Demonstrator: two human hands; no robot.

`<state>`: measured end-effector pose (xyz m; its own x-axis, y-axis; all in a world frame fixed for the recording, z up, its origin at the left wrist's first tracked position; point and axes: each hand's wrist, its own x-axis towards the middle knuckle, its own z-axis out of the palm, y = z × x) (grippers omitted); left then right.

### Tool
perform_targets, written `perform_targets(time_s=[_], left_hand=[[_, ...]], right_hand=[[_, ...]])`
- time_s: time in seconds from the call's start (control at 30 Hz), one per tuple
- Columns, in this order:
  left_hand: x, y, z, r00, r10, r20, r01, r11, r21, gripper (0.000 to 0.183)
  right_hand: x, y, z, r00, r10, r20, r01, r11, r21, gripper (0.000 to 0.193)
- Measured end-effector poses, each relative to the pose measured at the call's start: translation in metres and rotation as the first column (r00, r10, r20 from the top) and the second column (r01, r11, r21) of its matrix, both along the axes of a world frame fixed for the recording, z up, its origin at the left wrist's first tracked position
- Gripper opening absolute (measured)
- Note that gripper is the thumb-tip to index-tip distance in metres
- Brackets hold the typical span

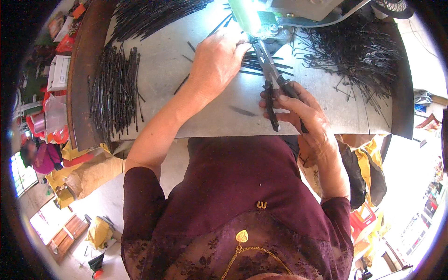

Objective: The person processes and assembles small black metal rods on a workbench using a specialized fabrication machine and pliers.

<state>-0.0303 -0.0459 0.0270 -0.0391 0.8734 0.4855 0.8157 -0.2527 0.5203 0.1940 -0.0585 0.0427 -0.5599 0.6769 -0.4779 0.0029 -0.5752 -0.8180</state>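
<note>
Apparently, the left hand (218,59) is bunching its fingers, their grip unclear in glare; just right of them, thin black rods (252,61) are lying, probably light, stiff, best pinched mid-length; the right hand (305,111) is clasping long-nose pliers (268,64) by their handles.

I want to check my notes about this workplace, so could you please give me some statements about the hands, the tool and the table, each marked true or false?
1. The right hand holds black-handled pliers. True.
2. The handles of the pliers are pressed fully together. False: they stand apart.
3. The left hand is near the tips of the pliers. True.
4. Thin black rods lie only on the right side of the table. False: a bundle of black rods also lies on the left.
5. Bright light shines near the top middle of the picture. True.
</note>
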Motion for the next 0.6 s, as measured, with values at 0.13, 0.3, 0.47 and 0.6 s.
perform_targets(time_s=[0.13, 0.3, 0.47, 0.6], left_hand=[[0.0005, -0.0012, 0.0004, 1.0, 0.007, 0.003, -0.007, 1.0, -0.015, 0.016], [-0.0002, -0.0027, 0.0005, 0.999, -0.031, -0.043, 0.03, 0.999, -0.026, 0.012], [0.0022, -0.0003, -0.0024, 1.0, 0.006, -0.024, -0.005, 1.0, 0.031, 0.014], [0.002, 0.0004, -0.0025, 1.0, -0.011, -0.006, 0.011, 0.998, 0.057, 0.015]], right_hand=[[-0.0007, -0.0004, 0.0004, 1.0, -0.003, -0.006, 0.003, 1.0, -0.002, 0.04], [-0.0001, -0.0011, -0.0003, 1.0, 0.007, -0.014, -0.007, 1.0, 0.01, 0.041], [-0.0012, -0.0011, 0.0033, 1.0, 0.01, 0.004, -0.01, 1.0, 0.012, 0.043], [-0.0004, -0.0009, 0.0041, 1.0, 0.01, -0.011, -0.01, 1.0, -0.004, 0.043]])
